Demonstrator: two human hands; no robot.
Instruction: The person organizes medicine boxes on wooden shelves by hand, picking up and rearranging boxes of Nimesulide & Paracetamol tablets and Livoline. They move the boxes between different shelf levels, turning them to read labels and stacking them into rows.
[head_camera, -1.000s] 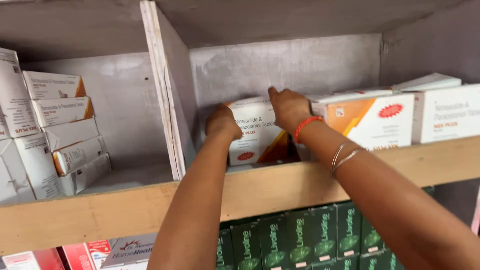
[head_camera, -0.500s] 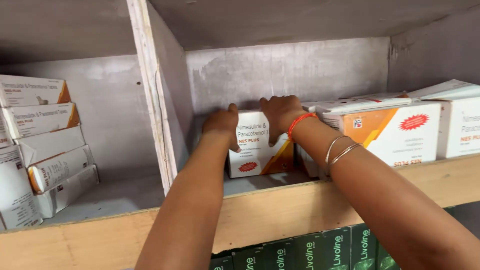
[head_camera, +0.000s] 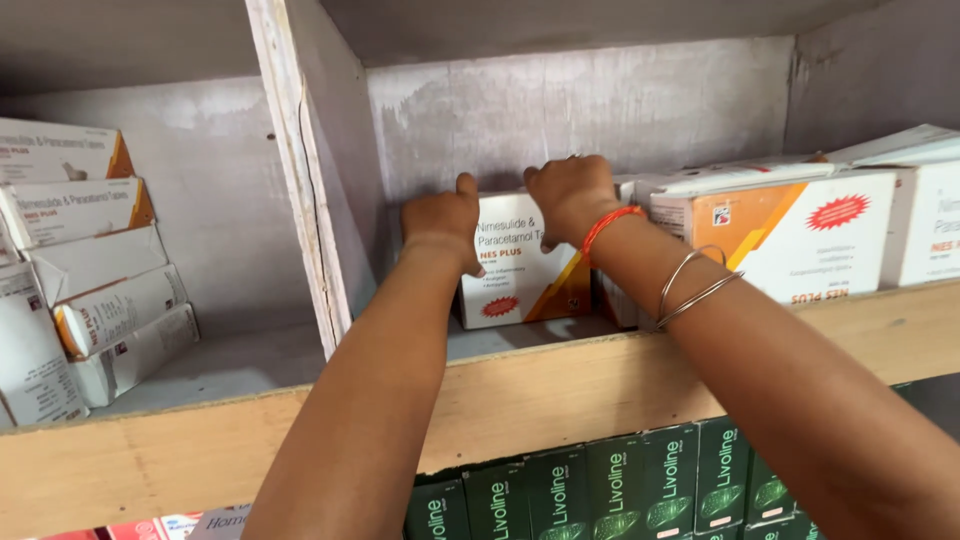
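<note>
Both hands on white-and-orange medicine box (head_camera: 520, 265), standing upright on wooden shelf (head_camera: 560, 375), just right of grey divider board (head_camera: 310, 170). Left hand (head_camera: 442, 222) clamped on box's left edge, right hand (head_camera: 568, 195) curled over its top (orange thread, thin bangles on that wrist). Similar boxes (head_camera: 800, 235) just right of it, green cartons (head_camera: 600, 490) below.

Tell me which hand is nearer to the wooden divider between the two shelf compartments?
Left. The left hand grips the white and orange box on its side next to the wooden divider; the right hand rests on the box's top, farther away.
</note>
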